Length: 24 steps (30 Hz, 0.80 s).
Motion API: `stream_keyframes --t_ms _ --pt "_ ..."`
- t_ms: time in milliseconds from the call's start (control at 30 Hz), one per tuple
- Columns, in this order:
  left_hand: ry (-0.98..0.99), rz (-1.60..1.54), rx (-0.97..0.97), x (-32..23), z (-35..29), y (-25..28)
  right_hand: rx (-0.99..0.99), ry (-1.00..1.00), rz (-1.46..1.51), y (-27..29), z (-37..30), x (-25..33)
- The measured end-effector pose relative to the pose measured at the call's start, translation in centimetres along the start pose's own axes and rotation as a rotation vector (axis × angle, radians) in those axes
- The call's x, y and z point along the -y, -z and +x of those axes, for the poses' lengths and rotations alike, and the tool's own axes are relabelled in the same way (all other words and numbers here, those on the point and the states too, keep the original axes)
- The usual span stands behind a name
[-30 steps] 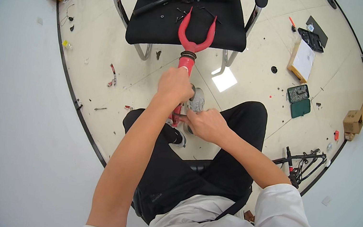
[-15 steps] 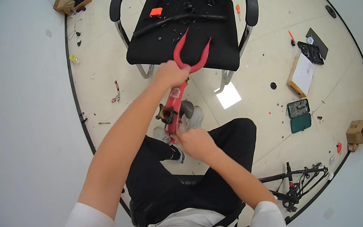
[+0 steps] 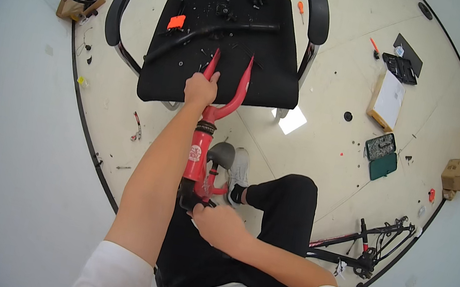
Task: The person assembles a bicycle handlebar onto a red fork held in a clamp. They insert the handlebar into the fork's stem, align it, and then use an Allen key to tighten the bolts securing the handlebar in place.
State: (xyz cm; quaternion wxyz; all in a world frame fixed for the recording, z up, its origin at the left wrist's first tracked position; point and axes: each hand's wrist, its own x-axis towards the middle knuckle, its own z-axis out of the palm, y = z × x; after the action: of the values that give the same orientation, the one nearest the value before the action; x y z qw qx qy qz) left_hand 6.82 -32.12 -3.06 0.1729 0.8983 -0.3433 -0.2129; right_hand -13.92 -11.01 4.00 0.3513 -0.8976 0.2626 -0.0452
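Note:
A small red bicycle frame (image 3: pixel 197 162) with its red fork (image 3: pixel 238 97) hangs over my legs, the fork tips above the chair seat. My left hand (image 3: pixel 201 89) is closed round the left fork leg. My right hand (image 3: pixel 221 228) is closed on the black stem (image 3: pixel 190 193) at the near end of the head tube; its fingertips are partly hidden. A dark ring shows between the fork crown and the head tube. Beyond the tube is a grey saddle (image 3: pixel 222 154), partly covered by the frame.
A black office chair (image 3: pixel 277 84) stands ahead, holding a bent black tube (image 3: pixel 200 34), an orange piece (image 3: pixel 176 22) and small parts. On the floor at right are an open green case (image 3: pixel 380 158), a flat box (image 3: pixel 386 100) and a black bicycle frame (image 3: pixel 368 248).
The red frame has come nearer and rolled, so the head tube and stem face differently. My left hand has shifted from the fork crown to its left leg. My right hand has moved toward me.

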Motion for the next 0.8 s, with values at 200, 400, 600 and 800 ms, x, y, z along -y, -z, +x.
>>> stream_keyframes --t_ms 200,400,600,800 --pt "0.008 -0.013 0.001 0.1 0.8 -0.3 0.0 0.009 0.004 0.5 0.0 -0.4" --pt "0.031 -0.025 0.032 -0.7 0.7 0.0 0.012 0.027 -0.03 0.4 0.1 -1.0" --pt "0.05 -0.1 0.071 -0.6 0.7 0.2 -0.045 0.06 -0.054 -0.6 0.0 -2.0" --pt "0.052 -0.134 0.079 -0.8 0.3 0.4 -0.224 0.149 -0.002 -3.3 -0.1 -3.7"
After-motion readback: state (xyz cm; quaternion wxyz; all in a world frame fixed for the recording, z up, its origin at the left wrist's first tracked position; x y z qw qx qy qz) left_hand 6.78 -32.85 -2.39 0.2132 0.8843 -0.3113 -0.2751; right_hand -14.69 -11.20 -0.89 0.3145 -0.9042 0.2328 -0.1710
